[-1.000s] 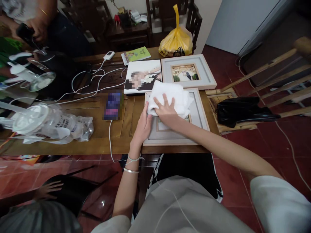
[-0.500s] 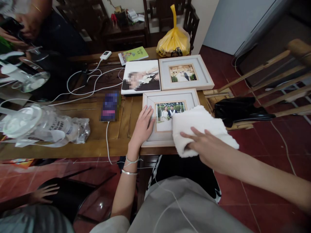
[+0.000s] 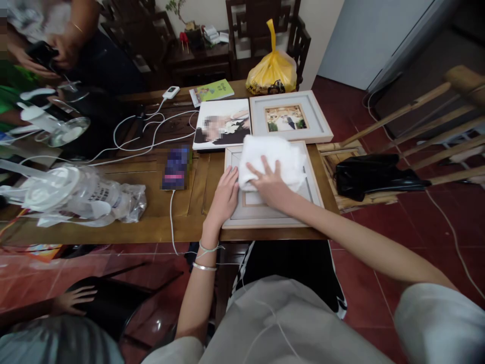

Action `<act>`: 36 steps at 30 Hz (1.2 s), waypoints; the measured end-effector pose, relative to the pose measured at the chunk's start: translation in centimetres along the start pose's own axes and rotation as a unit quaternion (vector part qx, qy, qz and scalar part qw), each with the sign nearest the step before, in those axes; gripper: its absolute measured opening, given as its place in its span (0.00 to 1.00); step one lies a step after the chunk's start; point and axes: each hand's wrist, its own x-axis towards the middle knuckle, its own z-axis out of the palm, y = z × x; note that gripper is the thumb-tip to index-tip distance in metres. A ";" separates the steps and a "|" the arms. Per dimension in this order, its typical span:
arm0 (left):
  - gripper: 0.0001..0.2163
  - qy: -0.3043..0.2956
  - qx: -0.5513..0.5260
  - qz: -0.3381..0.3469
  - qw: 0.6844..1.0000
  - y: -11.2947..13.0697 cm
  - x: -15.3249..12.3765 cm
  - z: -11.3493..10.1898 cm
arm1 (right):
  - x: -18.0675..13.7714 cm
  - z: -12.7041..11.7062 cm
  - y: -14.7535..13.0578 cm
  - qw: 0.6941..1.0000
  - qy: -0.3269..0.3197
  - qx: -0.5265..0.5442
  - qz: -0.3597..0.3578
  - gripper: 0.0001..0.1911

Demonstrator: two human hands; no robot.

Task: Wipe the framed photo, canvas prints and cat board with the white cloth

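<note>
A pale wooden picture frame (image 3: 310, 187) lies flat near the table's front edge. My left hand (image 3: 226, 194) rests on its left side, fingers stretched out and holding nothing. With my right hand (image 3: 271, 184) I hold a folded white towel (image 3: 261, 151) against the frame, fingers spread over the cloth. The towel hides most of the photo inside; only the lower part of its inner border shows. Behind it lie a second framed photo (image 3: 322, 119) and a white-edged photo panel (image 3: 227, 108), side by side.
A yellow plastic bag (image 3: 272, 76) and a green booklet (image 3: 214, 91) are at the table's back. Left are a charging phone (image 3: 176, 169), white cables, and a wrapped plastic cup (image 3: 56, 187). Another person's hand (image 3: 76, 298) is low left; someone stands behind. A bamboo chair (image 3: 394, 136) stands right.
My right hand has pushed the towel up and left across the frame, from its lower right corner onto the photo. My left hand stays on the frame's left side.
</note>
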 end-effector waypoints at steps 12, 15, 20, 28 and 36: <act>0.22 0.002 0.012 0.001 1.000 0.3 -0.1 0.0 | -14.3 -4.7 -0.5 0.978 -0.164 0.038 -0.121 0.30; 0.22 -0.011 0.031 -0.001 0.999 0.6 0.0 -0.2 | -13.7 -3.9 1.1 0.991 -0.118 0.012 -0.065 0.29; 0.22 -0.024 0.048 -0.005 0.999 0.8 0.1 -0.5 | -7.6 -2.5 5.5 0.998 -0.043 -0.044 -0.013 0.29; 0.21 -0.005 0.038 -0.015 0.999 0.6 0.0 -0.1 | -4.9 -0.9 6.6 0.995 0.006 -0.095 -0.004 0.27; 0.22 0.000 0.046 -0.012 0.999 0.8 0.0 0.0 | -15.4 -2.1 1.0 0.995 -0.016 -0.002 -0.100 0.23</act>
